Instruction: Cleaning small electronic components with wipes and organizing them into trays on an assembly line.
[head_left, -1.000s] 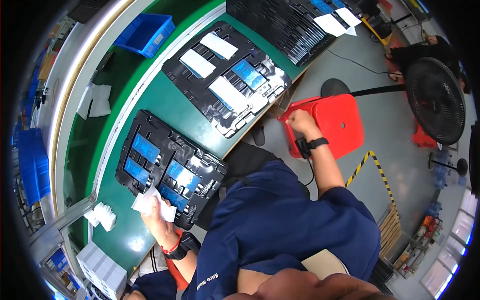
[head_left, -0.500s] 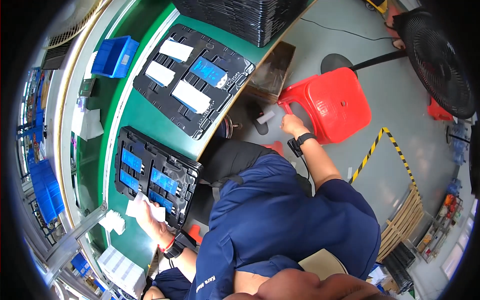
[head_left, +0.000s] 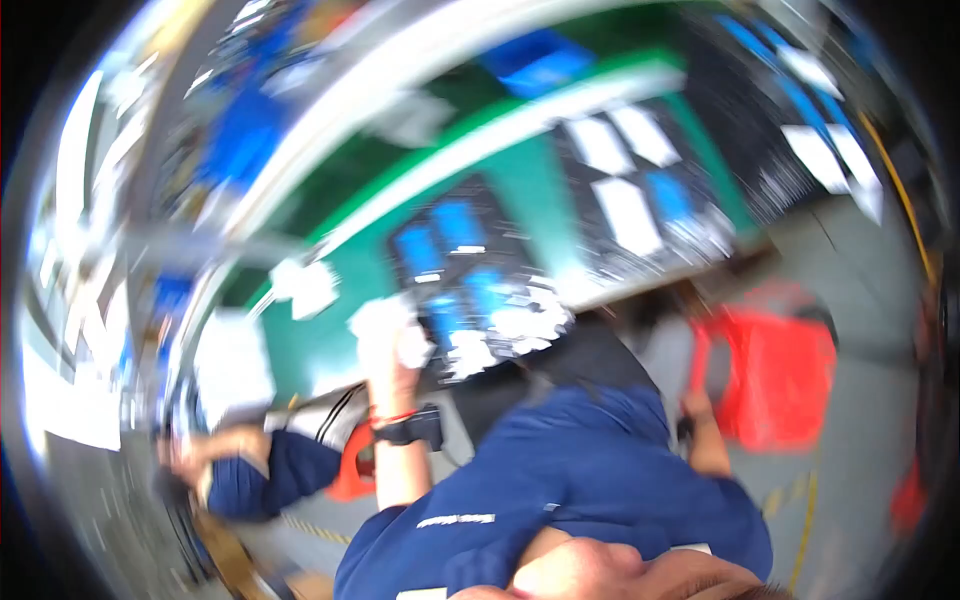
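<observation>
The left hand (head_left: 390, 368) is grasping a bundle of white sheets (head_left: 372, 318) at the counter's (head_left: 325, 340) near edge, just beside the left tray (head_left: 450, 275). The sheets are looking plain, pale and almost washed out; their outline is showing ragged on both sides of the fingers, and blur is hiding how many there are. The right hand (head_left: 697, 405) is hanging off the counter's near edge, close to the side of a red stool (head_left: 785, 370) — whether it is clenched, released or grasping the stool, I cannot tell.

The left tray is lying with its near end crossing the counter's near edge. It is black, moulded and glossy, and glare is breaking up its near end into white patches. Four flat blue rectangles (head_left: 456, 225) are sitting in it, two toward the far edge and two toward the near edge. The right tray (head_left: 580, 205), also black, is resting well apart from the sheets, farther right along the near edge, and is carrying three white slips (head_left: 628, 215) and one blue piece (head_left: 670, 195). A dark tray stack (head_left: 745, 130) is standing beyond it — toward the counter's right end.
</observation>
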